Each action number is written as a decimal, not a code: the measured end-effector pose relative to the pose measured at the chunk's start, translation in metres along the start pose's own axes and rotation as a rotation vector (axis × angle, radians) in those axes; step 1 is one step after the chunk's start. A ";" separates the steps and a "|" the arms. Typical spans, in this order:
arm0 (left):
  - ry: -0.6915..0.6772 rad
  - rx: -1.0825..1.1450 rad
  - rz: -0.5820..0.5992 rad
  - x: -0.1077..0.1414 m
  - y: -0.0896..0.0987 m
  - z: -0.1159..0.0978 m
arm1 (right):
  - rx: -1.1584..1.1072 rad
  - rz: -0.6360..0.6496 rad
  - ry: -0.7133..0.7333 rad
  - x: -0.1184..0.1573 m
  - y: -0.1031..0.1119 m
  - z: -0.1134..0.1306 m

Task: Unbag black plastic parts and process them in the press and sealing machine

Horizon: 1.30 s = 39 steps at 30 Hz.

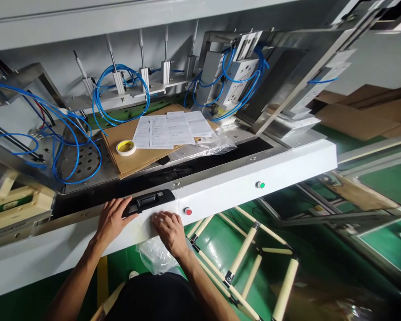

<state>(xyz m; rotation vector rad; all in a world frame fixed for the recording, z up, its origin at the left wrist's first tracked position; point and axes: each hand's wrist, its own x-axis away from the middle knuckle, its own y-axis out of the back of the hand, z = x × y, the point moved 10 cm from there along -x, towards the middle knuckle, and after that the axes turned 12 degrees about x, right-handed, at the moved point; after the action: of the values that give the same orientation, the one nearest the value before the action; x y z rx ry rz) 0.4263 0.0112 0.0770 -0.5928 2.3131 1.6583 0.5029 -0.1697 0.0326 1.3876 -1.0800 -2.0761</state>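
Observation:
A long black plastic switch panel [150, 200], like one from a car door, lies on the white front ledge of the machine. My left hand [114, 218] grips its left end, with the thumb at the near side and the fingers over the far side. Just below the panel's right half, my right hand [170, 229] rests against the ledge with its fingers curled in. Whatever those fingers may hold is hidden. Beneath the ledge, beside my right hand, hangs a clear plastic bag [156, 255].
A red button [188, 211] and a green button [260, 185] sit on the white ledge [220, 196]. Behind are cardboard [120, 162], paper sheets [170, 129], a tape roll [126, 148] and coiled blue air hoses [102, 96]. A cream pipe frame [242, 249] stands below right.

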 end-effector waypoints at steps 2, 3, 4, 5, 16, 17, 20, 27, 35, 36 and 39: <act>0.010 0.005 0.004 -0.001 -0.003 0.001 | 0.009 0.002 0.008 0.000 0.000 0.001; 0.015 0.009 0.005 -0.002 -0.004 0.002 | 0.015 -0.001 0.014 0.000 0.001 0.001; 0.021 0.013 0.005 -0.003 -0.005 0.002 | 0.022 -0.011 0.024 0.000 0.001 0.001; 0.023 0.015 0.006 -0.004 -0.006 0.003 | 0.030 -0.025 0.032 0.000 0.002 0.001; -0.079 -0.103 -0.459 0.087 0.053 -0.010 | 0.046 -0.030 0.048 -0.016 0.012 0.002; -0.100 -0.136 -0.402 0.093 0.045 -0.016 | 0.048 -0.029 0.048 -0.020 0.015 0.002; -0.037 -0.209 -0.337 0.099 0.028 -0.019 | 0.034 -0.026 0.064 -0.031 0.022 0.005; 0.059 -0.057 -0.379 0.085 0.037 -0.006 | 0.042 0.048 0.140 -0.033 0.024 0.003; 0.039 0.110 -0.295 0.066 0.049 0.000 | 0.138 -0.029 0.083 -0.026 0.046 -0.032; 0.048 0.125 -0.264 0.063 0.048 0.001 | 0.138 -0.028 0.092 -0.030 0.048 -0.033; 0.094 0.131 -0.213 0.054 0.046 0.006 | 0.156 -0.017 0.097 -0.043 0.050 -0.038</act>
<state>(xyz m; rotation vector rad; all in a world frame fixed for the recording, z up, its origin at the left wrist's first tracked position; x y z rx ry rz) 0.3573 0.0200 0.0921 -0.8717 2.3073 1.3998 0.5514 -0.1838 0.0892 1.5594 -1.2143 -1.9493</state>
